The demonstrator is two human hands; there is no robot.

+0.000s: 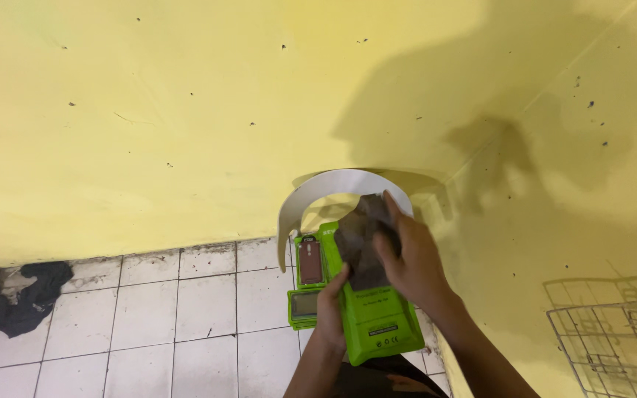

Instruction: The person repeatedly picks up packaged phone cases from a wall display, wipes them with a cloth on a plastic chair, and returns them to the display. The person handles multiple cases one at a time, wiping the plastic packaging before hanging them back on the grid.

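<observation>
**Both Hands on the Green Device at the Wall Corner**

The left hand (331, 313) was closed around the lower left edge of the green handheld device (374, 313), thumb against its side, bearing its weight. The right hand (407, 258) was clamped over the device's upper part, fingers pressing a dark grey cloth (359, 239) flat against its face. The device sat upright and slightly tilted, held above the floor and close to the person's body.

Judged from this hold, the step in hand was wiping or covering the device face; the next move would call for a steady left-hand hold while the right hand shifts the cloth.

A white curved strip (333, 188) arched just behind the device top. A green open case (307, 280) lay on the tiled floor (186, 309) just left of the device. The yellow wall (186, 110) closed in ahead and to the right, where a wire rack (613, 339) stood. Open room lay leftward over the tiles, up to a dark cloth heap (31, 298) at the wall base.
</observation>
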